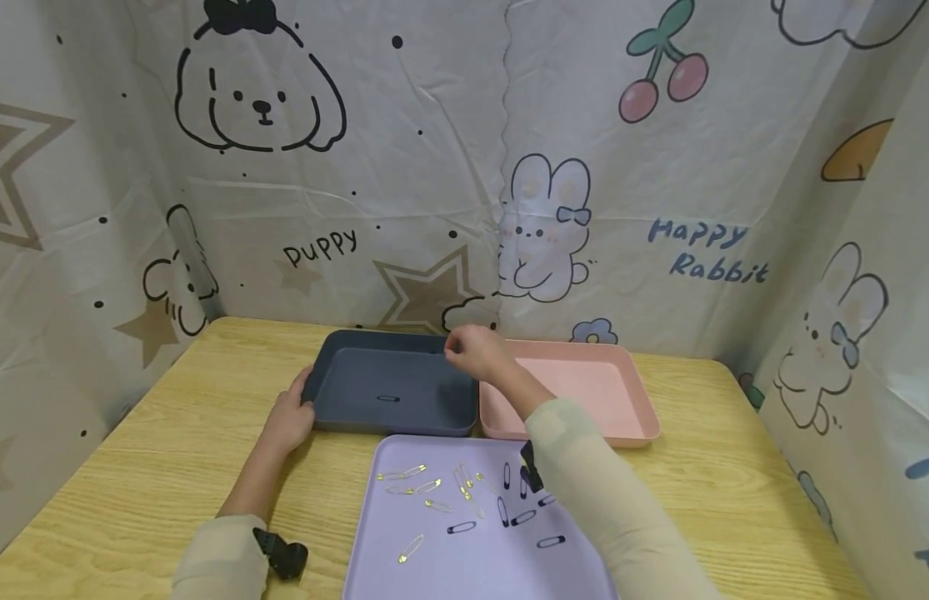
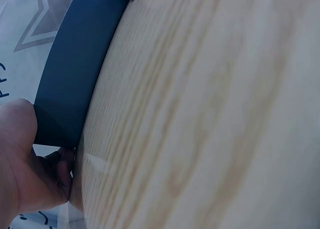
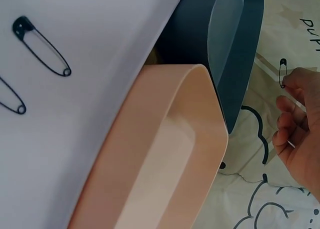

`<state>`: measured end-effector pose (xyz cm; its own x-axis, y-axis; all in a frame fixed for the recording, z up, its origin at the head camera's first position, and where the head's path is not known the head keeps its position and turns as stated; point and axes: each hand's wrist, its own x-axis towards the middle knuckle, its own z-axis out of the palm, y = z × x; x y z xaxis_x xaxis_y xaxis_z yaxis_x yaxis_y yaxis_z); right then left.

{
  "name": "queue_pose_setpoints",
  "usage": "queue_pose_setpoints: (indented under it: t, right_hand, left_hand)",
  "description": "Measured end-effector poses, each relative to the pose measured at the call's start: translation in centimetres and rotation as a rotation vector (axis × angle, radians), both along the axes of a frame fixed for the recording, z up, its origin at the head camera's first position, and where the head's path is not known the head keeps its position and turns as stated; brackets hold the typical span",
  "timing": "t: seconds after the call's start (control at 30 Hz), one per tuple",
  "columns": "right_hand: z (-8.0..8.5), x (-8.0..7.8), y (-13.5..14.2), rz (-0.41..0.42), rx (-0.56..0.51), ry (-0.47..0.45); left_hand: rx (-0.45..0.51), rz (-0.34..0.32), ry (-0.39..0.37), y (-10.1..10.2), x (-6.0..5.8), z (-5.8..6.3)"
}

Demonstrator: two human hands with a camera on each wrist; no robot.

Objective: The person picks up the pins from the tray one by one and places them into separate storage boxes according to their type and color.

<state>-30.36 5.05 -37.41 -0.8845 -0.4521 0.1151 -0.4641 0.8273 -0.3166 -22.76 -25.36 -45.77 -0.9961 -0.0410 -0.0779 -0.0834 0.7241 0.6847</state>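
Observation:
My right hand (image 1: 479, 353) pinches a black safety pin (image 3: 283, 73) by one end, above the back right corner of the dark blue tray (image 1: 464, 421). At that tray's left end, my left hand (image 1: 290, 417) grips the wall, its thumb on the side and its fingers curled in the left wrist view. One black safety pin (image 1: 388, 398) lies inside the dark tray. On the lilac tray (image 1: 404, 583) in front, gold safety pins (image 1: 412, 548) are scattered at the left and several black safety pins (image 1: 461, 527) at the middle and right. My right forearm covers part of it.
A pink tray (image 1: 644, 429) stands right of the dark tray, with my right forearm passing over it. All three trays sit on a wood-grain table (image 1: 119, 500). A printed cloth (image 1: 419, 125) hangs behind the table and along its sides.

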Motion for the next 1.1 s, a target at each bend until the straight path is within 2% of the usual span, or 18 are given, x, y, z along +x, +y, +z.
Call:
queue_pose_setpoints:
  t: [0.2, 0.37, 0.53, 0.67, 1.1]
  right_hand:
    - [-0.4, 0.1, -0.1, 0.012, -0.037, -0.007]
    - [-0.8, 0.2, -0.2, 0.018, -0.092, -0.056]
    - [-1.3, 0.2, 0.0, -0.007, -0.079, -0.083]
    - [-1.4, 0.3, 0.5, -0.018, -0.067, -0.064]
    - [-2.1, 1.5, 3.5, 0.035, -0.064, 0.017]
  left_hand:
    - [-0.005, -0.005, 0.005, 0.1, -0.1, 0.0]
    - [-0.002, -0.007, 0.007, 0.1, -0.1, -0.1]
    - [0.004, -0.009, 0.012, 0.2, 0.0, -0.1]
    - [0.011, -0.008, 0.01, 0.2, 0.0, -0.1]
    - [0.006, 0.0, 0.015, 0.0, -0.2, -0.2]
